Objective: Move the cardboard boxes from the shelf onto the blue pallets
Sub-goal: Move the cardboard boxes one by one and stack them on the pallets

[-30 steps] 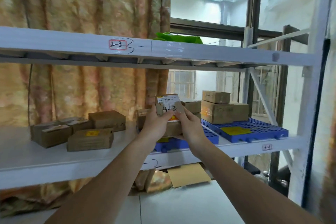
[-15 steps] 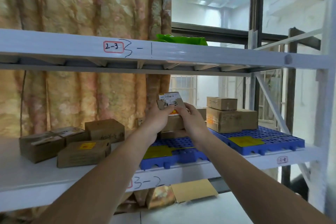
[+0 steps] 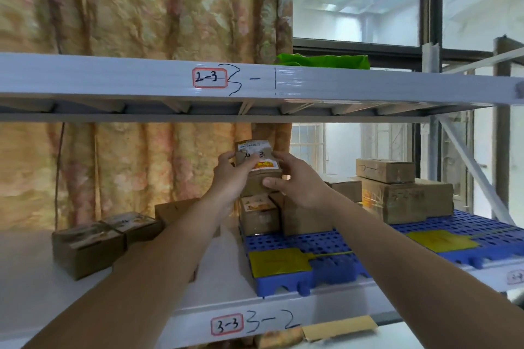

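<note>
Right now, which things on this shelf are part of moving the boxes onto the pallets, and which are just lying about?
Part of the job:
- held box, gripped by left hand and right hand
- boxes on the bare shelf
- near blue pallet
- far blue pallet
- boxes already on pallets

Just lying about:
- green sheet on the upper shelf
- curtain
- cardboard piece below

Two blue pallets on the shelf — a near one (image 3: 297,278) and one to the right (image 3: 467,238). Each carries one yellow sheet — two in all (image 3: 279,262) (image 3: 441,239).

Cardboard boxes: three show at the left on the bare shelf (image 3: 88,246), and one is held up in two hands (image 3: 256,161). Those stacked on the pallets partly hide one another, so their count is unclear.
</note>
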A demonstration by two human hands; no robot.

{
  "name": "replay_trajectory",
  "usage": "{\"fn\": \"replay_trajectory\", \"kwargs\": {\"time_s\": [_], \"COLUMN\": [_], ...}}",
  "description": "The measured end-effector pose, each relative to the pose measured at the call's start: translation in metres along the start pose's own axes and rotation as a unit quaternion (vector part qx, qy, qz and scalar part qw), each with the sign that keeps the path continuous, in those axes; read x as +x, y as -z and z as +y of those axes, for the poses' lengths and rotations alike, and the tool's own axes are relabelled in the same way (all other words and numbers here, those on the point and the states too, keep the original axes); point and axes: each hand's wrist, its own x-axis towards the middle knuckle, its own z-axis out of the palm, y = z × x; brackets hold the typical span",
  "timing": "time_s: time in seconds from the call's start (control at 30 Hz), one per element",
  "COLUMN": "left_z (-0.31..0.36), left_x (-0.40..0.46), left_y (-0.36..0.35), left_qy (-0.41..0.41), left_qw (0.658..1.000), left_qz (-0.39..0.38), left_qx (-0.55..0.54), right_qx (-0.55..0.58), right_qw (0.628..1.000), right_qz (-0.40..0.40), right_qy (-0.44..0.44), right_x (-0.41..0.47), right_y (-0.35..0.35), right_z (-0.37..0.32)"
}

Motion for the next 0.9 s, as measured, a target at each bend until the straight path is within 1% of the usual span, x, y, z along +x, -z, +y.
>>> {"fn": "replay_trajectory", "kwargs": {"time_s": [0.1,0.17,0.27,0.4,0.7,0.9], "left_z": [-0.004,-0.011,-0.024,-0.040,-0.053,-0.057], "left_x": [0.005,0.008,0.015,0.027,0.024,0.020], "left_y": [0.007,0.010,0.013,0.013,0.008,0.006], "left_qy": [0.005,0.009,-0.004,-0.017,0.010,0.020], "left_qw": [0.998,0.996,0.996,0.992,0.989,0.987], "left_qz": [-0.060,-0.081,-0.077,-0.085,-0.082,-0.074], "left_qx": [0.023,0.027,0.041,0.094,0.122,0.139], "right_qx": [-0.040,-0.064,-0.093,-0.137,-0.186,-0.223], "right_qw": [0.999,0.998,0.996,0.990,0.980,0.972], "right_qz": [-0.007,-0.010,-0.016,-0.019,-0.065,-0.072], "right_qy": [0.014,0.021,0.007,-0.004,-0.023,-0.023], "right_x": [0.012,0.019,0.028,0.034,0.041,0.041], "right_y": [-0.003,-0.006,-0.010,-0.011,-0.018,-0.021], "right_z": [0.006,0.012,0.020,0.024,0.034,0.041]}}
